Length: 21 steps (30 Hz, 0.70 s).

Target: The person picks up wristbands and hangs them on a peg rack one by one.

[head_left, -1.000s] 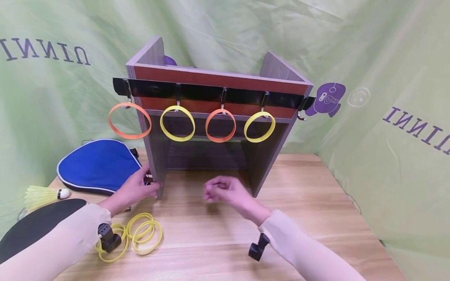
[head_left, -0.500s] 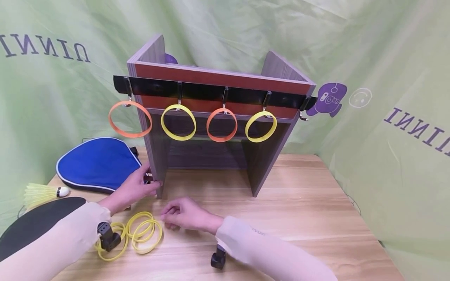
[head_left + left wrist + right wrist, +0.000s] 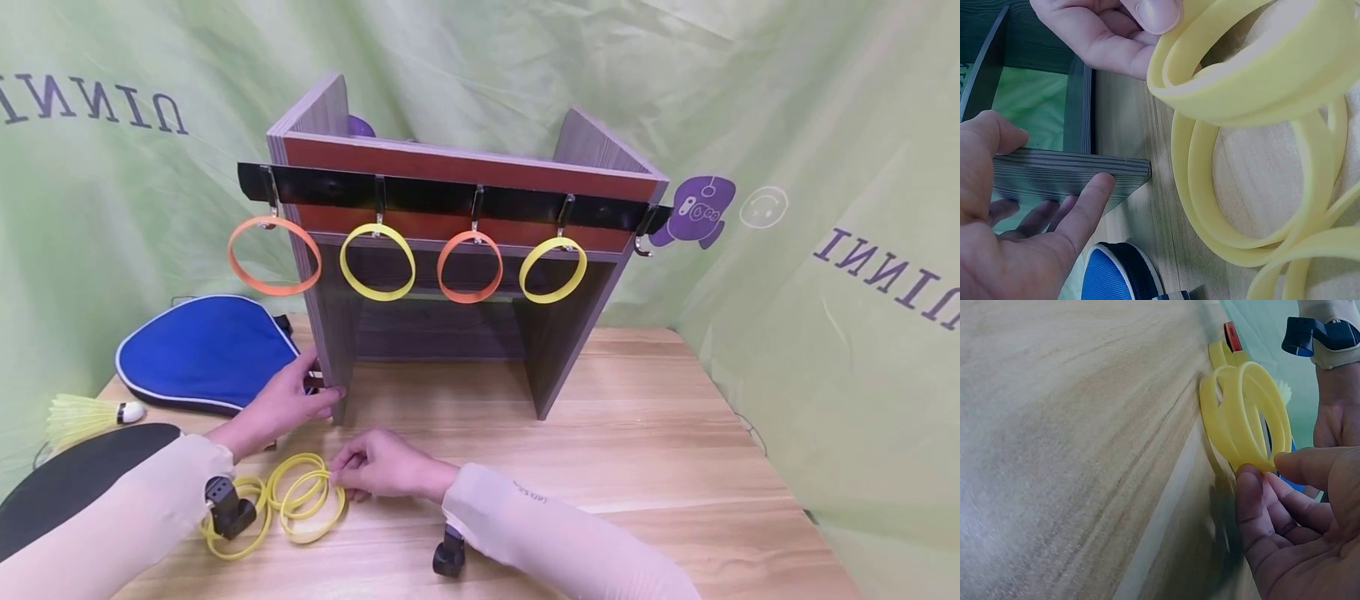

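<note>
My left hand (image 3: 281, 406) grips the lower front edge of the grey wooden shelf (image 3: 333, 333), thumb on one face of its side panel and fingers on the other. In the left wrist view this hold shows on the panel's end (image 3: 1072, 172). My right hand (image 3: 386, 465) pinches a yellow ring (image 3: 1282, 422) between thumb and fingertips at the right side of a loose pile of yellow rings (image 3: 240, 556) on the table. Above, a black hook rail (image 3: 431, 193) bears two orange rings (image 3: 273, 290) and two yellow rings (image 3: 377, 294); its rightmost hook (image 3: 642, 250) holds no ring.
A blue paddle case (image 3: 202, 354) lies left of the shelf. Beside it are a yellow shuttlecock (image 3: 86, 418) and a black rounded flat object (image 3: 90, 471), partly under the left sleeve. Green curtain (image 3: 847, 125) surrounds the wooden table (image 3: 637, 475).
My right hand has moved left and toward me from in front of the shelf opening to the ring pile, and now pinches a yellow ring. The left hand stays on the panel.
</note>
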Each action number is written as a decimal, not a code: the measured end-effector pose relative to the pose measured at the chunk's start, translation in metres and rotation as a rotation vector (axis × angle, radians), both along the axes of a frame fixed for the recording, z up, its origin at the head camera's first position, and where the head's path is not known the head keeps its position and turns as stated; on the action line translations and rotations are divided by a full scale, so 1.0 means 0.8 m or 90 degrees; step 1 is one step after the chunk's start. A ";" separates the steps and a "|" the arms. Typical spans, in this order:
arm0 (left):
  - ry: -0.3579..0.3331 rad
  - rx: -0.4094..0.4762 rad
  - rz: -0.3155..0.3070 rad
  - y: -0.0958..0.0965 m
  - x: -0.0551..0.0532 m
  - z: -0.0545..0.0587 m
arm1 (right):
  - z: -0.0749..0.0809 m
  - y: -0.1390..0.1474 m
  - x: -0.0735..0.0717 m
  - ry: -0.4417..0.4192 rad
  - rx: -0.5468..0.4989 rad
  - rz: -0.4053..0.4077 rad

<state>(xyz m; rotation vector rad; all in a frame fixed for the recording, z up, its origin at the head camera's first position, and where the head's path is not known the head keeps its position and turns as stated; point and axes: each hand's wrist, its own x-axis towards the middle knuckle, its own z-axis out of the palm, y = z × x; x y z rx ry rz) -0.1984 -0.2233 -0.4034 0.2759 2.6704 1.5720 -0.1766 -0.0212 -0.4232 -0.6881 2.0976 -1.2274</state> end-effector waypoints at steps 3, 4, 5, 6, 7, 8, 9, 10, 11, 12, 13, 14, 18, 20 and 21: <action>-0.002 -0.003 -0.001 0.001 0.001 -0.001 | -0.001 0.001 -0.001 0.001 -0.005 0.009; -0.005 -0.003 0.000 0.001 0.001 -0.002 | -0.002 0.002 -0.001 0.000 -0.009 0.011; -0.007 -0.004 0.001 0.001 0.001 -0.002 | -0.002 0.003 -0.001 -0.003 -0.014 0.014; -0.008 -0.004 0.001 0.001 0.001 -0.002 | -0.002 0.003 -0.002 -0.008 -0.019 0.017; -0.010 -0.006 0.001 0.002 0.002 -0.003 | -0.003 0.004 -0.002 -0.013 -0.027 0.018; -0.011 -0.006 0.003 0.002 0.002 -0.003 | -0.003 0.005 -0.002 -0.021 -0.035 0.021; -0.010 -0.005 0.002 0.002 0.002 -0.003 | -0.003 0.006 -0.003 -0.029 -0.041 0.020; -0.010 -0.004 0.003 0.002 0.001 -0.003 | -0.003 0.007 -0.003 -0.037 -0.048 0.019; -0.009 -0.005 0.003 0.002 0.001 -0.003 | -0.002 0.009 -0.003 -0.047 -0.057 0.018; -0.007 -0.004 0.003 0.002 0.001 -0.003 | -0.002 0.011 -0.003 -0.058 -0.066 0.017; -0.005 -0.004 0.001 0.002 0.000 -0.002 | -0.002 0.012 -0.004 -0.068 -0.075 0.017; -0.003 -0.004 0.001 0.001 0.000 -0.003 | -0.001 0.014 -0.004 -0.080 -0.083 0.018; -0.003 -0.006 -0.001 0.001 0.001 -0.001 | 0.000 0.024 -0.008 -0.114 -0.103 0.026; -0.005 -0.007 -0.001 0.001 0.001 -0.001 | 0.000 0.030 -0.011 -0.132 -0.109 0.027; -0.006 -0.006 -0.002 0.001 0.001 -0.001 | 0.001 0.034 -0.012 -0.140 -0.111 0.025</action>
